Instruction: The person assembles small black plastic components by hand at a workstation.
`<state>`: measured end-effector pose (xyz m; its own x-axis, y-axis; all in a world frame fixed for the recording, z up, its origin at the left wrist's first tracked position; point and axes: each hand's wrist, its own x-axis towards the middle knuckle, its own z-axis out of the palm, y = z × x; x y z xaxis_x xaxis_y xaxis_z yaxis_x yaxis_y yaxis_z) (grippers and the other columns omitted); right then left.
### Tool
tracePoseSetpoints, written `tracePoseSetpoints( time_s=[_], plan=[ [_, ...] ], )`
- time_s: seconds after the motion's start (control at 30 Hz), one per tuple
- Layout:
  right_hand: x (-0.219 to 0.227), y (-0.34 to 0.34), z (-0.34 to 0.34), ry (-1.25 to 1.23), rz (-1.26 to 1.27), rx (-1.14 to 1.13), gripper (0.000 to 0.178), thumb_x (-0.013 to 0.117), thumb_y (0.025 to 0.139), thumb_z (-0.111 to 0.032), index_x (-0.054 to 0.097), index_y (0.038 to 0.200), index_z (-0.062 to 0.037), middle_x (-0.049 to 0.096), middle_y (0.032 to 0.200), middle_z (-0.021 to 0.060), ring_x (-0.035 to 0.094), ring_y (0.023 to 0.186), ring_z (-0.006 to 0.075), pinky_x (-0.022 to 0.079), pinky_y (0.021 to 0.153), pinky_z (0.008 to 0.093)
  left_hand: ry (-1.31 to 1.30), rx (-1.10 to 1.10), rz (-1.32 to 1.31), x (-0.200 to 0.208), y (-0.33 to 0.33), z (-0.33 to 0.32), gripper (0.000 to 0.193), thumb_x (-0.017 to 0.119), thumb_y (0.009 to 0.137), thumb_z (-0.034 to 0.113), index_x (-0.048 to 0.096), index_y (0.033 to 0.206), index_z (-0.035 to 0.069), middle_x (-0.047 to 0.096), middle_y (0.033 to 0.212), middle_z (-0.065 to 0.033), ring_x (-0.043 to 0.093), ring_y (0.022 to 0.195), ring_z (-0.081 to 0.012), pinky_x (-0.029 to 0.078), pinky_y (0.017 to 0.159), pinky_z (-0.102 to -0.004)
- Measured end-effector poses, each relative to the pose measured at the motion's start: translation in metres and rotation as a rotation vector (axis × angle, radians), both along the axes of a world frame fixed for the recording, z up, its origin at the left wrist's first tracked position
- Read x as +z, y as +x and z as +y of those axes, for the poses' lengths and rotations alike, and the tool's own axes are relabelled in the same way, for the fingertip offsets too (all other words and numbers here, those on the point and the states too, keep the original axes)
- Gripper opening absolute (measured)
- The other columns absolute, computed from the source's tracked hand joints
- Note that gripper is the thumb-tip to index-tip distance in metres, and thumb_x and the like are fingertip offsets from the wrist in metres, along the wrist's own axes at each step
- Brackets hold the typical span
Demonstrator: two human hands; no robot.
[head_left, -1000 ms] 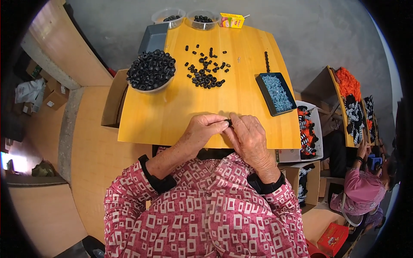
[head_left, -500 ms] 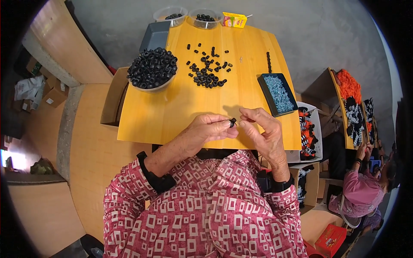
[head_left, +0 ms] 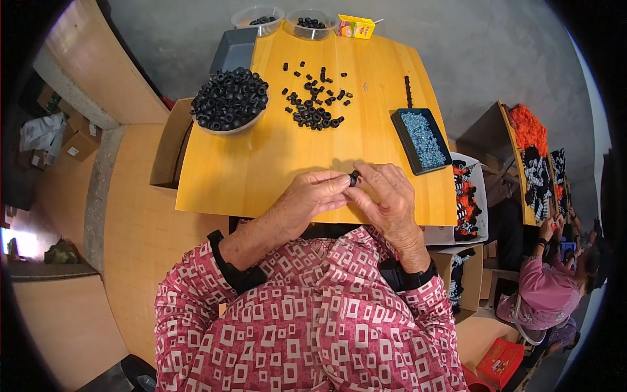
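At the near edge of the yellow table (head_left: 215,189), I've got the left hand (head_left: 312,195) pinching a small black bead-like piece (head_left: 354,178) between thumb and fingers, and here's the right hand (head_left: 390,199), fingertips drawn narrow right at it; whether they grip too, I can't tell from my end. One piece in work, I'd judge! Loose black pieces (head_left: 318,117) lie scattered farther up, the bowl (head_left: 239,130) stands heaped; which are done, my view doesn't settle.
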<state>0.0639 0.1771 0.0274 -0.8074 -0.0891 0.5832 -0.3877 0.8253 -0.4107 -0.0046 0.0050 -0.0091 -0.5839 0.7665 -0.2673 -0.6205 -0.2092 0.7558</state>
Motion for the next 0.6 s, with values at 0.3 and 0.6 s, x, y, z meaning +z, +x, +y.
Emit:
tracePoseSetpoints(
  time_s=[0.3,0.6],
  plan=[
    [0.010,0.005,0.003,0.179,0.007,0.030,0.031,0.078,0.075,-0.012,0.066,0.100,0.0010,0.064,0.086,0.0119,0.063,0.078,0.0282,0.049,0.070,0.0383,-0.086,-0.063,0.212,0.002,-0.006,-0.006,0.035,0.061,0.097,0.028,0.062,0.114,-0.002,0.064,0.106,-0.0075,0.061,0.100,-0.0133,0.049,0.094,-0.0287],
    [0.010,0.007,0.010,-0.292,-0.271,0.125,0.018,0.072,0.080,-0.002,0.068,0.097,0.0012,0.066,0.087,0.0128,0.065,0.080,0.0273,0.053,0.071,0.0339,-0.027,-0.074,0.212,0.007,-0.001,-0.002,0.032,0.059,0.097,0.024,0.061,0.111,-0.004,0.065,0.103,-0.0088,0.064,0.100,-0.0155,0.050,0.092,-0.0286]
  ],
)
